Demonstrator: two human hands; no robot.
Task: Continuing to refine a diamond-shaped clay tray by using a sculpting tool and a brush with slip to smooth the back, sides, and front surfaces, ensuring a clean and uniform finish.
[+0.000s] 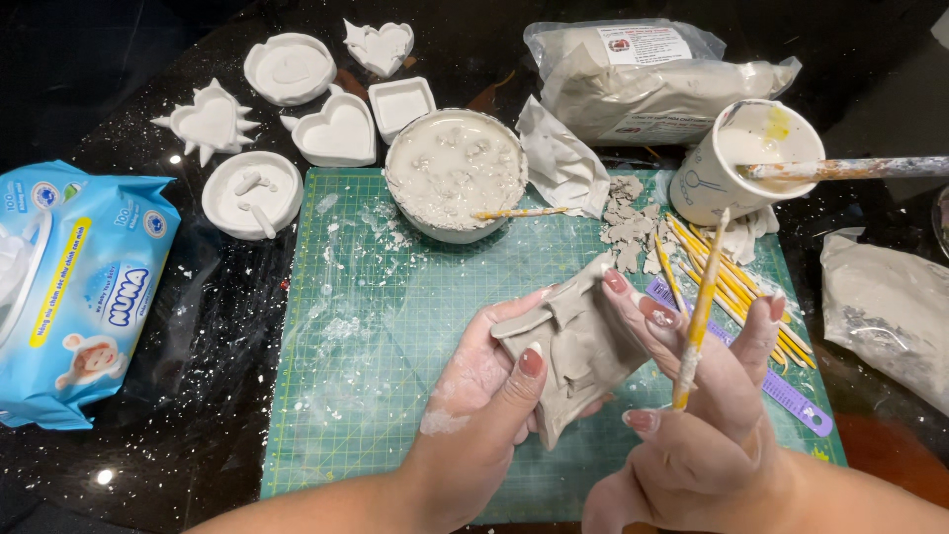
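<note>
A slab of grey clay (578, 346), built up with raised strips, was held above the near part of a green cutting mat (395, 326). It was cradled in the left hand (484, 396), whose fingers were curled under it and whose thumb was pressed on its near edge. The right hand (692, 405) was set against the slab's right side, with two fingertips touching the clay and a thin yellow modelling stick (697, 316) pinched upright between the other fingers.

Just right of the hands, a row of yellow sticks (727, 282) and a purple ruler (791, 396) were laid on the mat. At the mat's far edge, a round white bowl (455, 173) of grey slip was placed, with crumbs of clay (623, 222) to its right. A paper cup (736, 163) with a brush (850, 169) across it and a bag of clay (652, 79) were seen further right. On the black counter (198, 415) at far left, white moulded dishes (297, 119) were gathered, and a blue pack of wipes (84, 287) was lying at the left edge
</note>
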